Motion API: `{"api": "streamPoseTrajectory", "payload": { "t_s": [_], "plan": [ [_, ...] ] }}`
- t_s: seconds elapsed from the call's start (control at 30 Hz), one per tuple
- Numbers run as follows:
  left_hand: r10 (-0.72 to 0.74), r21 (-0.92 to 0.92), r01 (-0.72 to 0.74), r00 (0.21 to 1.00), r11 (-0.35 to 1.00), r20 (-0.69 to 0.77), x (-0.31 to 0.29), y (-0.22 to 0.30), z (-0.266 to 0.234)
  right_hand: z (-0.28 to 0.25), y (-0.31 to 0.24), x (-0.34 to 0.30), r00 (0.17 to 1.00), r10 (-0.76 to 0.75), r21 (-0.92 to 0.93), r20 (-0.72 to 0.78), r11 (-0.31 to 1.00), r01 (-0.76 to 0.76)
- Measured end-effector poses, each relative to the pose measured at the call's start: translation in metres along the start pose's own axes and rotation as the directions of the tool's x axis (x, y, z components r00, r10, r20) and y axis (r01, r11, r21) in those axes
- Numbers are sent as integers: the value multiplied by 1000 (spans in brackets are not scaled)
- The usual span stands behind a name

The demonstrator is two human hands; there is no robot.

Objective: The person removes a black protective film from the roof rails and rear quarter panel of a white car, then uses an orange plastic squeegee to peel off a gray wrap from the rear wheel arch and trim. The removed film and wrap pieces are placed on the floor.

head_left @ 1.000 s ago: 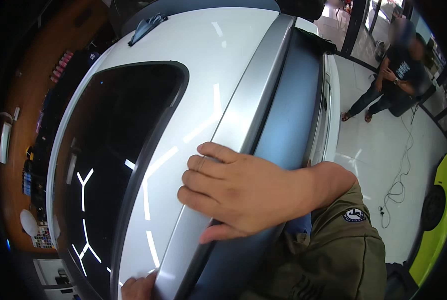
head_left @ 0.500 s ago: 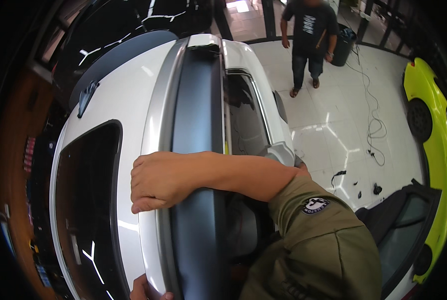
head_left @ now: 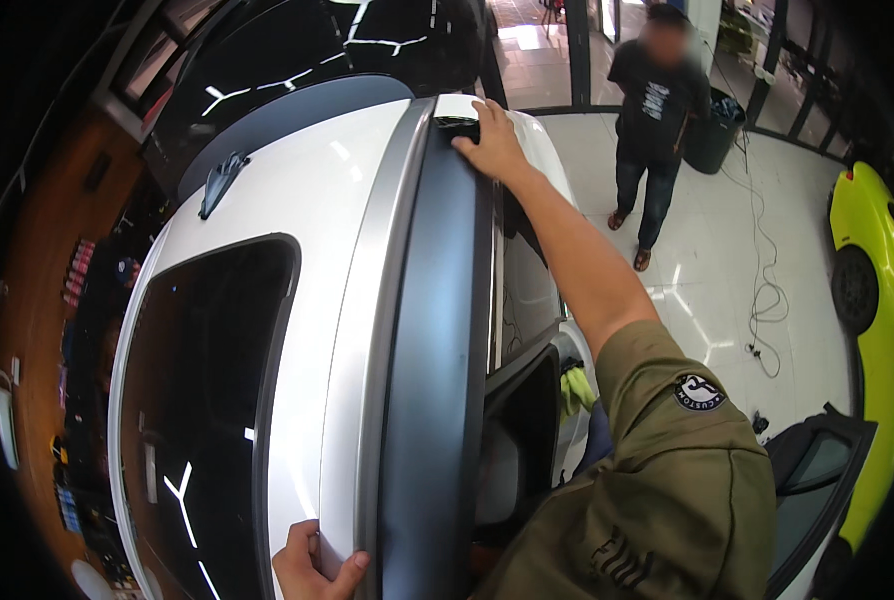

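The right hand (head_left: 492, 140) has moved to upper centre, thumb and fingers spread at the blue-grey strip's (head_left: 437, 300) end. The left hand (head_left: 317, 565) stays at bottom, thumb apart, on the silver strip (head_left: 362, 300); pinching, I cannot tell. Now both hands are well apart.

The bare right arm with its olive-green fabric short sleeve (head_left: 682, 450) rises from the lower right and reaches far forward, slanting up and to the left. Its bare forearm (head_left: 592, 260) is stretched out, the elbow only slightly bent, if at all. The bare right hand (head_left: 492, 145) is at the far end, back upward, the fingers extended forward and the thumb spread to the left, a clear gap between them. The bare left hand (head_left: 317, 568) sits low at the bottom edge, back upward, fingers partly bent, thumb splayed to the right; its wrist and forearm are out of view.
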State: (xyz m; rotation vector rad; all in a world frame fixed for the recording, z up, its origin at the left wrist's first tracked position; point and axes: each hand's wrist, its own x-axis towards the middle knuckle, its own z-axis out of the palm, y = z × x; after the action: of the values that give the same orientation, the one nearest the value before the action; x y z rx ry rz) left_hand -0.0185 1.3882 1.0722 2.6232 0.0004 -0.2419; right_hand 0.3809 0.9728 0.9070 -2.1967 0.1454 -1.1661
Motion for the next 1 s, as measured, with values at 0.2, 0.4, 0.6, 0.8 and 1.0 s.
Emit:
{"api": "streamPoseTrajectory", "payload": {
  "t_s": [0.2, 0.4, 0.6, 0.8, 1.0],
  "plan": [
    [-5, -14, 5, 1000, 1000, -16, -3, -3, 3, 35, -3, 36, 955, 296, 208, -30, 936, -284],
    [4, 33, -4, 1000, 999, -20, 0, -5, 2, 44, -6, 26, 936, 318, 124, -152, 946, -301],
    [10, -55, -12, 999, 998, -35, 2, -2, 1, 30, -22, 8, 870, 440, 214, -223, 893, -396],
    [-53, 105, 52, 999, 993, 6, 2, -19, -1, -9, -69, -27, 851, 478, 339, -220, 855, -393],
    [19, 104, -17, 1000, 994, -13, 4, -15, -1, -66, -109, -70, 903, 396, 291, -167, 895, -339]
  ]
}}
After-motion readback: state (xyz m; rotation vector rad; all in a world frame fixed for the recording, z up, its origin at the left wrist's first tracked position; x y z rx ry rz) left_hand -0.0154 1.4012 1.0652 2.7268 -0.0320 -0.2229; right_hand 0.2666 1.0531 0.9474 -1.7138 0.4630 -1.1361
